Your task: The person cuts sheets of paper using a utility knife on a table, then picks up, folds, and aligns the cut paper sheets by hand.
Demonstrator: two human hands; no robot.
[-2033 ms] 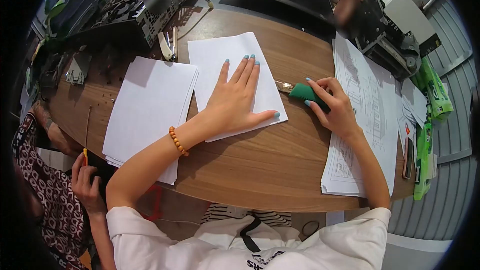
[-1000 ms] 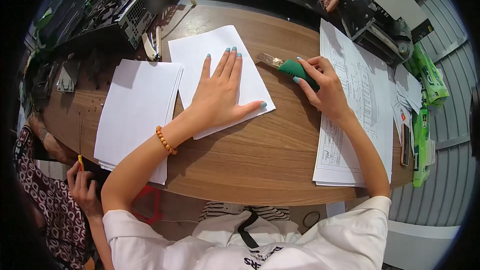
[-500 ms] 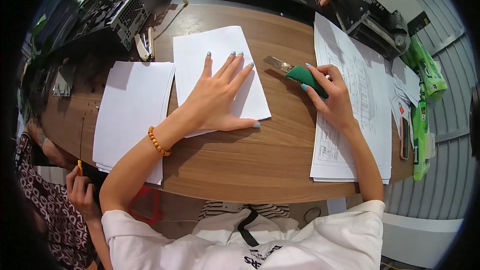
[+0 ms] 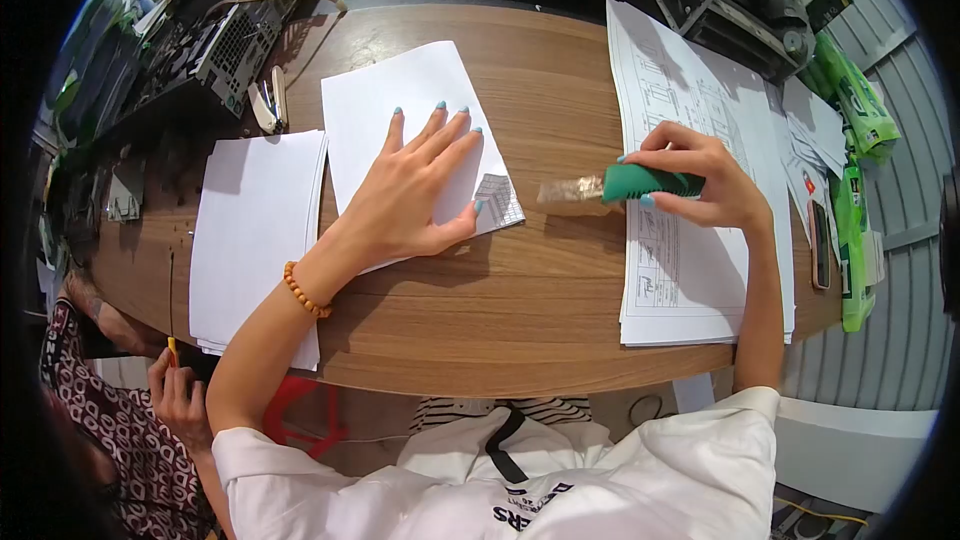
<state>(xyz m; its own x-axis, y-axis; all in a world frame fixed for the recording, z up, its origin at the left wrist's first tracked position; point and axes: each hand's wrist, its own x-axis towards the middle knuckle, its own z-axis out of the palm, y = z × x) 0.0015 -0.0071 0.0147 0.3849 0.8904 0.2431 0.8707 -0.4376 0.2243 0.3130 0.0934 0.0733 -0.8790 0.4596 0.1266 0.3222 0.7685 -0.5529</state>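
My left hand (image 4: 408,185) lies flat with fingers spread on a white sheet of paper (image 4: 362,105), the thumb near its lower right edge. At that corner a printed building-like drawing (image 4: 497,202) shows beside the thumb. My right hand (image 4: 705,175) is closed around the green handle of a knife (image 4: 650,183). Its broad metal blade is blurred and points left, over the wood between the sheet and the right-hand stack. Under my right hand lies a stack of printed drawings (image 4: 690,290). Left of my left hand is a stack of white paper (image 4: 250,230).
A stapler (image 4: 268,102) sits behind the left stack, near an opened computer case (image 4: 250,40). Black equipment (image 4: 740,20) stands at the back right. A phone (image 4: 820,245) and green packets (image 4: 855,240) lie at the right. At lower left, a person's hand (image 4: 180,395) holds a yellow-handled tool.
The knife has swung from pointing up-left to nearly level, and my right hand has shifted right. My left thumb has moved inward, and the printed corner now shows.
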